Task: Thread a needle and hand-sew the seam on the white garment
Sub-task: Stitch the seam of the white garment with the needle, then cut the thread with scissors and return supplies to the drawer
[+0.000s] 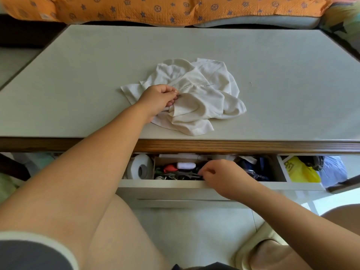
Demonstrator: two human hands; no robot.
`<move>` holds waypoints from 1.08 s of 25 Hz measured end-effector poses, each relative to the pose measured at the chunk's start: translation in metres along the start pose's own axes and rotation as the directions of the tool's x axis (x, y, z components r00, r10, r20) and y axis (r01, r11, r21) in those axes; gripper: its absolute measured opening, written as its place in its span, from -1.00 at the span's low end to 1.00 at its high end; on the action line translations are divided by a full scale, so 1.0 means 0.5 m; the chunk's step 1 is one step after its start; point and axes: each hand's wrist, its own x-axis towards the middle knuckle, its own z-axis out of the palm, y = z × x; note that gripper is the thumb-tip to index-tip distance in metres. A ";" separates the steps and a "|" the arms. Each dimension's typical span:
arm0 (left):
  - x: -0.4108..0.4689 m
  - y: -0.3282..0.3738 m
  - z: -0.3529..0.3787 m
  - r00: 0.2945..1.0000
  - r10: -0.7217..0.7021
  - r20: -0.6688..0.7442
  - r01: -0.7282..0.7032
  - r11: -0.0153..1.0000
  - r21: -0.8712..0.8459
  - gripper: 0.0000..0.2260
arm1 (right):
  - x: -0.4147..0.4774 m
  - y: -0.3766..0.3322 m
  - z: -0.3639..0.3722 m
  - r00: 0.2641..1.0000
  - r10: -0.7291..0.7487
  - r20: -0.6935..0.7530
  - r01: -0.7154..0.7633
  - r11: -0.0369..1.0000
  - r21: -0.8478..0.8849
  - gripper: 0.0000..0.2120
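1. Here, my left arm reaches out over the table [78, 75], stretched nearly straight, with the wrist low on the top.
2. My left hand [159, 98] lies knuckles up near the middle of the table, fingers curled under. The thumb and forefinger are closed in a tight pinch on a fold of the white garment [196, 106].
3. My right arm comes in below the table's front edge, bent at the elbow, and goes down into the open drawer [194, 185] that hangs under that edge.
4. My right hand [216, 174] is inside the drawer, back up, with its fingers curled down among small sewing things in a cardboard box [161, 160]. I cannot tell whether it has hold of any of them.
5. The garment sits crumpled in a loose heap at the table's middle, a little nearer the front edge than the back. It is off-white, soft and heavily creased, with flaps spread out on all sides.
6. A pale thread [191, 86] runs taut from my pinch across the top of the heap to a thin needle [209, 85], which lies on the fabric and points toward the table's right side.
7. Under the table, in the box, a white thread spool [186, 165] lies on its side just beside my right fingers, and a white roll [140, 169] stands left of the box.
8. Beyond the table's far edge lies an orange quilt [155, 8] printed with stars.
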 end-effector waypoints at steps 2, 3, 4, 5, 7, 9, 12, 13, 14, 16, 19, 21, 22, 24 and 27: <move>-0.002 -0.001 -0.002 1.000 0.006 -0.004 -0.006 1.000 0.006 -0.90 | 0.022 0.011 0.016 0.995 0.017 0.098 -0.006 0.994 -0.109 -0.70; -0.003 -0.003 -0.002 1.000 0.008 -0.009 -0.008 1.000 0.007 -0.90 | 0.036 0.011 0.022 0.991 0.005 0.131 0.019 0.984 -0.176 -0.69; -0.003 -0.005 -0.002 1.000 0.010 -0.014 -0.010 1.000 0.008 -0.89 | 0.055 0.011 0.031 0.986 -0.013 0.167 0.051 0.973 -0.225 -0.68; -0.002 -0.007 -0.002 1.000 0.011 -0.016 -0.011 1.000 0.009 -0.88 | 0.074 0.012 0.043 0.975 -0.026 0.219 0.090 0.955 -0.283 -0.67; -0.003 -0.007 0.000 1.000 0.011 -0.007 -0.011 1.000 0.005 -0.88 | 0.115 0.020 0.067 0.960 -0.001 0.281 0.100 0.935 -0.340 -0.70; -0.004 -0.004 -0.001 1.000 0.012 -0.004 -0.012 1.000 -0.005 -0.90 | 0.143 0.018 0.083 0.947 0.034 0.320 0.119 0.886 -0.448 -0.72; -0.004 -0.003 -0.003 1.000 0.011 -0.002 -0.011 1.000 -0.014 -0.91 | 0.152 0.010 0.095 0.942 0.040 0.333 0.157 0.824 -0.544 -0.70; -0.005 -0.003 -0.002 1.000 0.009 -0.001 -0.009 1.000 -0.021 -0.91 | 0.149 0.008 0.096 0.945 0.025 0.326 0.173 0.809 -0.562 -0.70; -0.004 -0.004 -0.003 1.000 0.003 -0.005 -0.003 1.000 -0.031 -0.91 | 0.145 0.007 0.094 0.946 0.001 0.323 0.192 0.802 -0.565 -0.68; -0.002 -0.005 -0.004 1.000 -0.018 -0.008 0.017 0.998 -0.059 -0.90 | 0.136 0.011 0.084 0.941 -0.036 0.337 0.222 0.817 -0.532 -0.63; 0.001 -0.001 -0.012 0.998 -0.059 0.001 0.059 0.992 -0.116 -0.91 | 0.117 0.013 0.046 0.943 -0.069 0.324 0.174 0.937 -0.304 -0.67; 0.004 0.001 -0.015 0.996 -0.090 0.011 0.091 0.984 -0.155 -0.94 | 0.093 0.018 0.017 0.947 -0.092 0.308 0.135 0.984 -0.119 -0.80; 0.005 0.001 -0.016 0.995 -0.103 0.015 0.104 0.980 -0.170 -0.95 | 0.082 0.019 0.001 0.941 -0.106 0.320 0.122 0.992 -0.030 -0.83; 0.005 0.002 -0.020 0.993 -0.117 0.012 0.117 0.975 -0.187 -0.96 | 0.061 0.018 -0.037 0.907 -0.169 0.386 0.117 0.981 0.154 -0.84; 0.007 0.001 -0.020 0.991 -0.133 0.014 0.133 0.976 -0.173 -0.95 | 0.039 0.022 -0.109 0.828 -0.314 0.465 0.110 0.903 0.414 -0.81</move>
